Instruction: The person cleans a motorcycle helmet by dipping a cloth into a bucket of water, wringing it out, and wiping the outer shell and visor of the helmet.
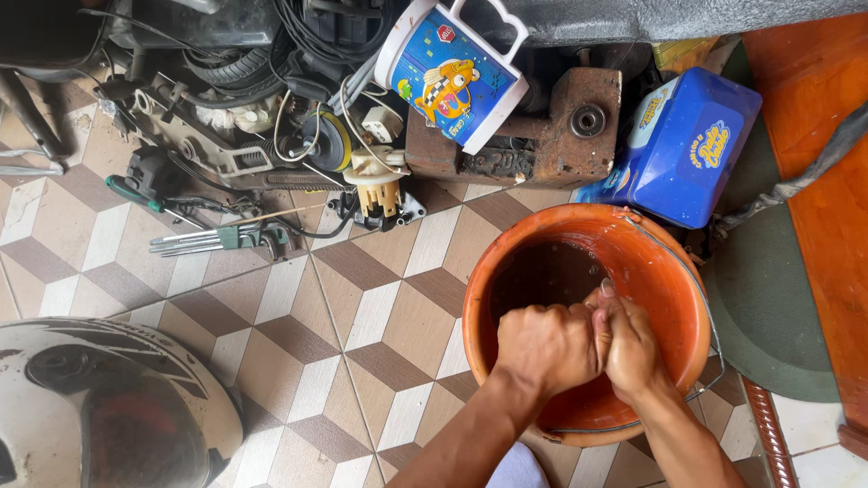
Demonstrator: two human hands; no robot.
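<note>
Left hand [547, 348] and right hand [631, 348] pressed together inside orange bucket [669, 271], at frame's 4 o'clock. Both fists curled tight, knuckles up; whatever they clasp stays hidden between palms, cannot tell. Dark water [542, 276] lies at 11 o'clock of hands. Blue box [687, 149] at 1 o'clock of bucket, blue mug [448, 72] at 11 o'clock. Helmet [99, 407] at 9 o'clock, well apart, on tiled floor [362, 307].
</note>
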